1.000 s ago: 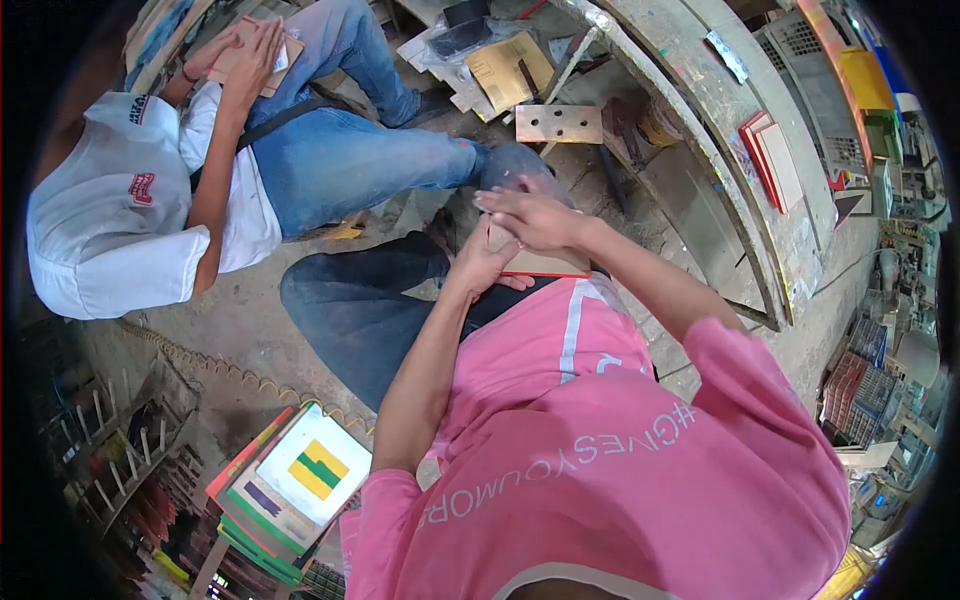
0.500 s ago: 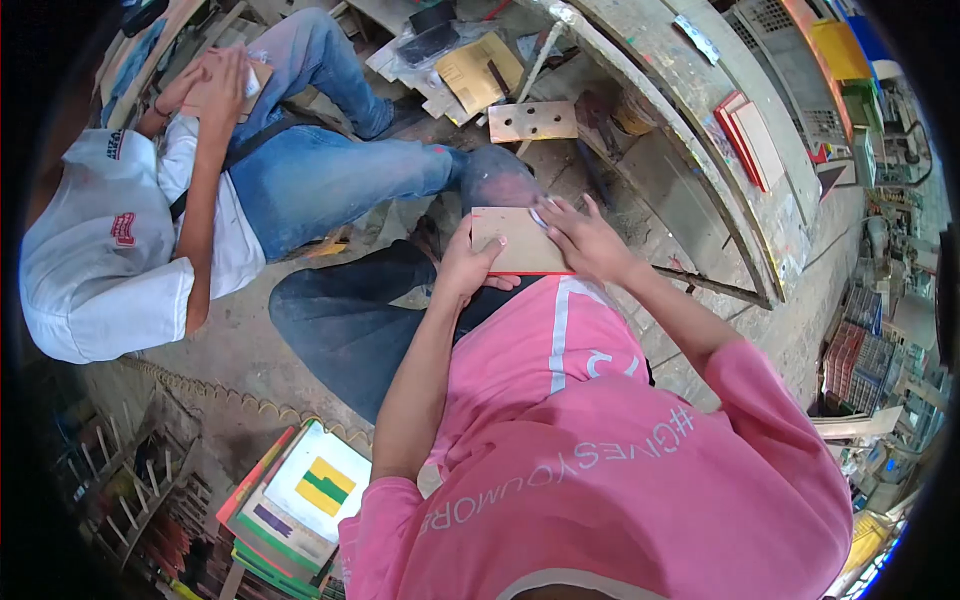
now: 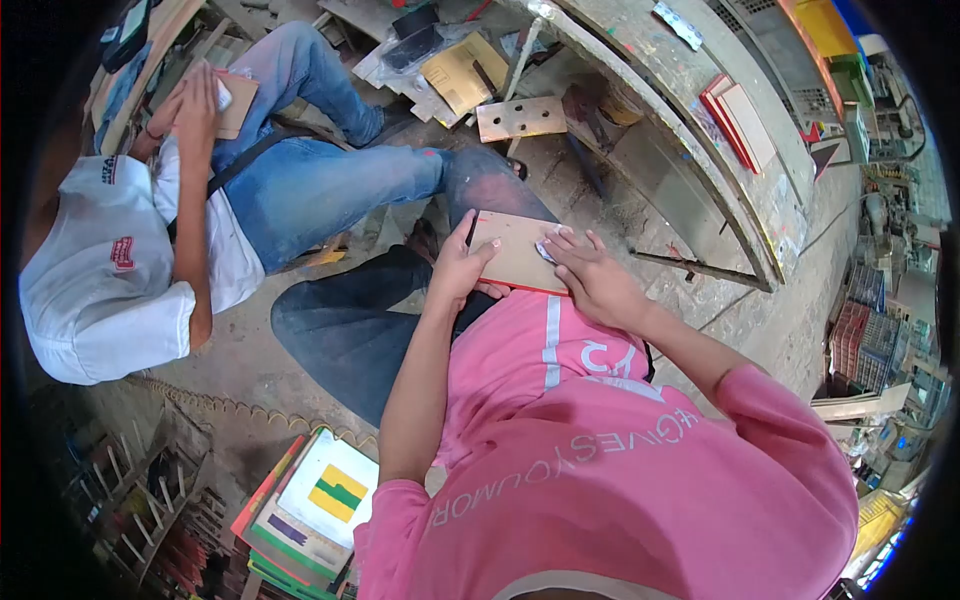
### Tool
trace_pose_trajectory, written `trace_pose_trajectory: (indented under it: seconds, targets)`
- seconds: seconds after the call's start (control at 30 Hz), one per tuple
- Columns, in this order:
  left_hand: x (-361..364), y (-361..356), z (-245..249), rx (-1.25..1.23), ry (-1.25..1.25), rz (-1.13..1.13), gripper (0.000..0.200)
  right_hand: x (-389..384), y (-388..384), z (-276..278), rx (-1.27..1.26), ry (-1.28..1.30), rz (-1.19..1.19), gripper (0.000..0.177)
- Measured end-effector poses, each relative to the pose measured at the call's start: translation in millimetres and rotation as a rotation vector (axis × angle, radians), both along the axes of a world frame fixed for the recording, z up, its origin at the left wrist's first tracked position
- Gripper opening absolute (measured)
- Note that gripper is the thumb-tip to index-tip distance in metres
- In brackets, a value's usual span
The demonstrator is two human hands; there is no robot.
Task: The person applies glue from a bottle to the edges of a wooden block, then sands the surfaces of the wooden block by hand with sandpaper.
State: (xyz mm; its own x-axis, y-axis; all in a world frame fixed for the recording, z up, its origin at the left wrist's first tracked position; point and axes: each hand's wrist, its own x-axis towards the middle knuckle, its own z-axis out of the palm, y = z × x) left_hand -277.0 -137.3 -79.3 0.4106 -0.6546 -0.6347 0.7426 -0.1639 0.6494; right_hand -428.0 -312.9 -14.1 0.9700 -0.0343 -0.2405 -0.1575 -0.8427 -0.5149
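Note:
A thin rectangular wooden board [image 3: 512, 250] with a grey-beige face and a red edge lies over my lap. My left hand [image 3: 464, 268] grips its left end, thumb on top and fingers underneath. On the right part of the face, my right hand [image 3: 598, 278] presses a small folded whitish piece [image 3: 546, 246], which looks like sandpaper. The fingers cover most of that piece.
To the left sits a co-worker in a white shirt [image 3: 110, 265], both hands on a similar board [image 3: 236, 106]. A paint-stained bench [image 3: 745, 205] carries red-edged boards [image 3: 738, 122]. Near my left side are stacked coloured panels [image 3: 310, 505] and a coiled hose [image 3: 235, 408].
My right hand and the whitish piece have shifted slightly down along the board, which now tilts a little more. The co-worker's hands have moved slightly. My view has shifted a little.

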Motion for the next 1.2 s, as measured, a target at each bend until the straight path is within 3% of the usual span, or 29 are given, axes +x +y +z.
trace_pose_trajectory:
  seconds: [0.13,0.27,0.33,0.37,0.43,0.47,0.5,0.53,0.57,0.6,0.63,0.73,0.97,1.1,1.2]
  targets:
    - [0,-5,4,0.032,-0.008,-0.081,0.074,-6,-5,-5,-0.049,-0.023,0.017,0.04]
    - [-10,-6,9,0.015,-0.049,-0.007,0.072,38,-32,-43,-0.057,0.077,-0.066,0.039]
    - [-13,-4,24,0.019,-0.11,0.049,0.072,51,-40,-43,0.006,0.228,-0.257,0.039]
    - [-17,-2,22,-0.071,-0.209,0.151,0.073,51,-43,-38,0.007,0.214,-0.246,0.039]
    - [-12,2,32,-0.124,-0.43,0.257,0.075,40,-47,-14,0.287,-0.37,-0.479,0.043]
    - [-15,-4,40,-0.191,-0.661,0.407,0.071,40,-48,-2,0.417,-0.444,-0.573,0.046]
    - [-13,-2,39,-0.199,-0.677,0.416,0.071,41,-47,11,0.55,-0.516,-0.667,0.05]
    - [-12,1,37,-0.15,-0.968,0.44,0.066,42,-46,21,0.549,-0.532,-0.658,0.05]
    - [-12,4,34,-0.098,-1.256,0.457,0.062,41,-46,31,0.784,-0.553,-0.743,0.051]
    - [-15,7,37,-0.086,-1.36,0.511,0.048,38,-45,41,1.019,-0.566,-0.825,0.054]
    - [-15,9,44,-0.042,-1.532,0.498,0.046,40,-41,51,1.011,-0.577,-0.821,0.054]
    - [-14,3,67,-0.306,-1.62,0.459,0.046,52,-20,76,1.218,-0.733,-0.664,0.058]
    - [-24,3,85,-0.338,-1.745,0.328,0.054,64,-2,101,1.122,-0.76,-0.502,0.064]
    - [-30,0,83,-0.379,-1.725,0.313,0.055,70,2,97,1.17,-0.889,-0.484,0.052]
    - [-36,-6,77,-0.412,-1.691,0.32,0.055,75,10,96,1.157,-0.953,-0.639,0.048]
